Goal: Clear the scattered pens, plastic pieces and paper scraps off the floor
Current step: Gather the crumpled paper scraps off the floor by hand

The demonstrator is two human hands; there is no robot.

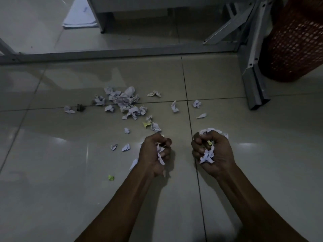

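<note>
My left hand (pixel 153 154) grips a bunch of white paper scraps (pixel 160 152) just above the tiled floor. A fuller wad of white and yellow scraps (pixel 208 154) is clenched in my right hand (pixel 213 152), beside the left. Beyond both hands a heap of crumpled white scraps (pixel 125 102) lies on the floor, with loose bits around it. A yellow scrap (pixel 146 124) and a green one (pixel 111 177) lie apart. A small dark piece (pixel 80 107) sits left of the heap. No pens are visible.
A red mesh basket (pixel 295 42) stands at the far right behind a grey metal desk leg (pixel 256 88). The desk's floor bar (pixel 113 54) runs across the back. A sheet of paper (pixel 78 16) lies under the desk at the far left.
</note>
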